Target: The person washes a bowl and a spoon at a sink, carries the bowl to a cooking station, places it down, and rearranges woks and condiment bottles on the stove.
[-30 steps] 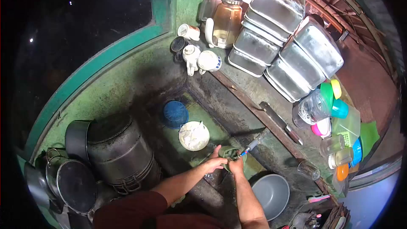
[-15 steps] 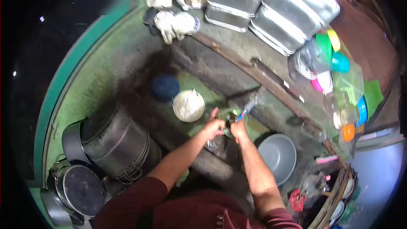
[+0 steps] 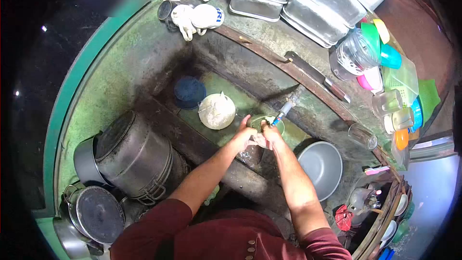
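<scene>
Under the tap (image 3: 285, 110) is a round greenish see-through container (image 3: 260, 119). My left hand (image 3: 244, 136) is closed on the near left side of its rim. Beside it, my right hand (image 3: 270, 135) is at the container's right side, with its fingers over the opening; what they hold, if anything, is hidden. To the left of the container stands a white bowl (image 3: 216, 111) with pale items in it. A blue basin (image 3: 189, 92) sits just behind the bowl.
A grey basin (image 3: 320, 171) stands right of my arms. Dark pots (image 3: 139, 159) fill the left side. Along the ledge are white mugs (image 3: 207, 16), metal tins (image 3: 315, 19), a knife (image 3: 317, 79), a glass (image 3: 362, 136) and plastic containers (image 3: 356, 53).
The view has shifted, so the tins and mugs sit higher in the frame. Both hands remain at the container under the tap, with the right fingers now further over its opening.
</scene>
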